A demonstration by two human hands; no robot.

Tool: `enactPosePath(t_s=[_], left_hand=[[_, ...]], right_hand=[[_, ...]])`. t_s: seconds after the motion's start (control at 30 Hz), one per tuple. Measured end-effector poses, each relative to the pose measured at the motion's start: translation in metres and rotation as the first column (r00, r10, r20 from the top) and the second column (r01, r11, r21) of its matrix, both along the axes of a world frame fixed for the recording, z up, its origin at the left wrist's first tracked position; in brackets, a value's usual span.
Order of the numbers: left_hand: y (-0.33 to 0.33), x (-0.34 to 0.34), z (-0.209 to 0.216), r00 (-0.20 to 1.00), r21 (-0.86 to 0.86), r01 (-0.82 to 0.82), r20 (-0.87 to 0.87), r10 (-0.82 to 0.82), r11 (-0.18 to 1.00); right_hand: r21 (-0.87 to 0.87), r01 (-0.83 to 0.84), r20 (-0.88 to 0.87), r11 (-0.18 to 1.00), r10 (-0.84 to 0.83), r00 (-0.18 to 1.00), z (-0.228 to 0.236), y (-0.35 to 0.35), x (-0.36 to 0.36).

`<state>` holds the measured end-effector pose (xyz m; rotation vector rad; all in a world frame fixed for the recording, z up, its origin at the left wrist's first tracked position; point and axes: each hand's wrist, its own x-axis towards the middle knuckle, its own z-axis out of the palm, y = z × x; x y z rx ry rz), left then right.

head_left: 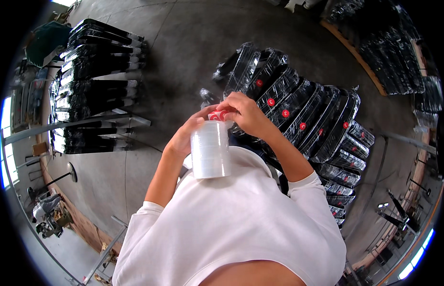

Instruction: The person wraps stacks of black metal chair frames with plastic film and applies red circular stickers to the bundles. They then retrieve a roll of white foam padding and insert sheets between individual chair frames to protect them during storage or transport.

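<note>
In front of my chest, a small strip or roll of red and white round stickers [217, 115] sits between my two hands. My left hand [187, 132] is closed at its left side, thumb near the top rim of a clear stretch-film roll [211, 151]. From the right my right hand [242, 110] pinches the stickers with thumb and fingertips. The film roll stands upright against my white shirt, close beside my left palm; what supports it is partly hidden. Beyond my right hand are film-wrapped black long parts [298, 112], several bearing red round stickers.
Another stack of film-wrapped black parts [95, 90] stands to the left, with a grey metal bar [74, 127] across it. More wrapped black goods [393, 57] are at the far right beside a wooden edge [358, 57]. Grey concrete floor [183, 35] lies between the stacks.
</note>
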<state>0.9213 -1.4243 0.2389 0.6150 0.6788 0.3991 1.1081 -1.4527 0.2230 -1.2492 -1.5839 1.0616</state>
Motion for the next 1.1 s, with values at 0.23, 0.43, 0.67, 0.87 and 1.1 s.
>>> enactPosePath(t_s=[0.23,0.43,0.67,0.87,1.1], left_hand=[[0.002,0.002,-0.004,0.996,0.035,0.052,0.066,-0.054,0.998],[0.003,0.002,-0.004,0.995,0.003,0.058,0.078,-0.058,0.998],[-0.004,-0.008,0.002,0.995,-0.007,-0.073,0.072,0.074,0.997],[-0.005,-0.01,0.004,0.997,0.03,-0.063,0.043,0.062,0.998],[-0.006,-0.025,-0.013,0.997,-0.024,-0.058,0.05,0.059,0.998]], right_hand=[[-0.156,-0.053,-0.076,0.986,0.042,0.996,0.017,0.005,0.008],[0.021,0.075,-0.225,0.997,-0.068,0.972,0.015,0.006,0.005],[-0.174,0.376,-0.269,0.91,-0.411,0.871,-0.053,0.047,0.059],[-0.102,0.343,0.106,0.934,-0.333,0.937,-0.118,0.062,0.049],[0.253,0.545,0.608,0.799,-0.57,0.553,-0.104,0.047,0.01]])
